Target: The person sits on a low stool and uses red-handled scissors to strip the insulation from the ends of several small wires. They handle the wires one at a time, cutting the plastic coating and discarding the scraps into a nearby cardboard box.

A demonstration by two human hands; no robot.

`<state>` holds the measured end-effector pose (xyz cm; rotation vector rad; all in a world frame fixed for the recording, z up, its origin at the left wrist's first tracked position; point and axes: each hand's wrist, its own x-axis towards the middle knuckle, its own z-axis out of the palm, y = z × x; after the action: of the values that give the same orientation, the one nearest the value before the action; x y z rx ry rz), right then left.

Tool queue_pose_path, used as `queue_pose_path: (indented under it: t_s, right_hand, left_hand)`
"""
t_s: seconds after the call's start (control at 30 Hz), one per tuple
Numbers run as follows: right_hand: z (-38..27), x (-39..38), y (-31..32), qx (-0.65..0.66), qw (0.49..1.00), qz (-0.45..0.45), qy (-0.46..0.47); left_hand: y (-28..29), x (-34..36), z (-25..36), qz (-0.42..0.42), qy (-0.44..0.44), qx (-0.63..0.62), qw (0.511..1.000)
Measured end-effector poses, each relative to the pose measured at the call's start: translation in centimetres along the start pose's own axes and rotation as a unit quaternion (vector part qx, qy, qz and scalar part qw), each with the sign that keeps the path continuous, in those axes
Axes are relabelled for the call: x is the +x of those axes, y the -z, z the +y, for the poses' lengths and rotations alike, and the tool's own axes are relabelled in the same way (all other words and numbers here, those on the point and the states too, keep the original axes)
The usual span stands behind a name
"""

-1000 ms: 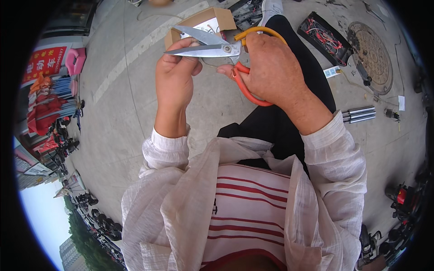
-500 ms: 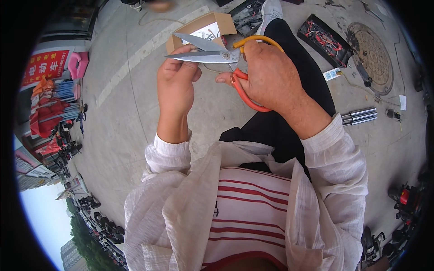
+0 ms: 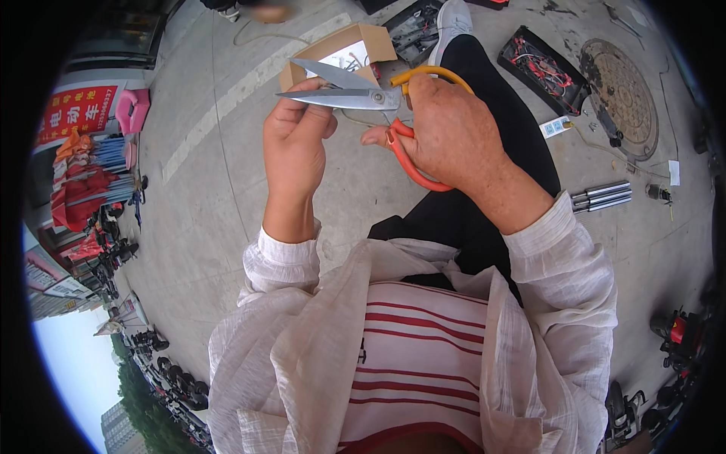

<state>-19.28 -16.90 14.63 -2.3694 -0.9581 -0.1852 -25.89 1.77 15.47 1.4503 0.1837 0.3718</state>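
Note:
A large pair of scissors (image 3: 344, 98) is in my right hand (image 3: 457, 136), its fingers in the handle loops, one orange-yellow and one red. The steel blades stand apart and point left. Behind and below them, my left hand (image 3: 295, 147) is closed in a pinch, thumb and fingers close to the lower blade. Whatever its fingertips hold is mostly hidden by the blades; a small tan bit shows between them. A thin pale cable (image 3: 354, 118) curves just below the blades, and I cannot tell whether it runs into the pinch.
Beyond my hands is an open cardboard box (image 3: 376, 42) with small parts inside. A black tray (image 3: 546, 68) of red and black wires lies to the right, near a round manhole cover (image 3: 624, 106). Metal tubes (image 3: 603, 197) rest on the concrete beside my right sleeve.

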Motion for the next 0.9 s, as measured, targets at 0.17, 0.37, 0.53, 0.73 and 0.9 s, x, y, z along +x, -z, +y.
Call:
queue_pose_path:
  t_s: [0.17, 0.37, 0.53, 0.73, 0.9]
  right_hand:
    - [0.01, -0.02, -0.01, -0.011, 1.0, 0.001, -0.004]
    - [-0.06, -0.11, -0.03, -0.011, 1.0, 0.001, -0.005]
    - [-0.09, -0.07, 0.05, -0.023, 1.0, -0.01, -0.008]
    - [0.09, -0.12, -0.05, -0.023, 0.999, -0.021, -0.011]
    - [-0.05, 0.02, 0.36, -0.019, 0.997, -0.069, -0.03]
  left_hand:
    - [0.01, 0.02, 0.14, -0.001, 0.002, 0.016, 1.0]
    - [0.14, -0.02, 0.21, 0.005, -0.014, 0.067, 0.998]
    - [0.02, -0.03, 0.28, 0.011, -0.026, 0.081, 0.996]
    - [0.21, 0.01, 0.09, 0.008, -0.032, 0.082, 0.996]
    - [-0.13, 0.03, 0.72, -0.005, -0.029, 0.092, 0.995]
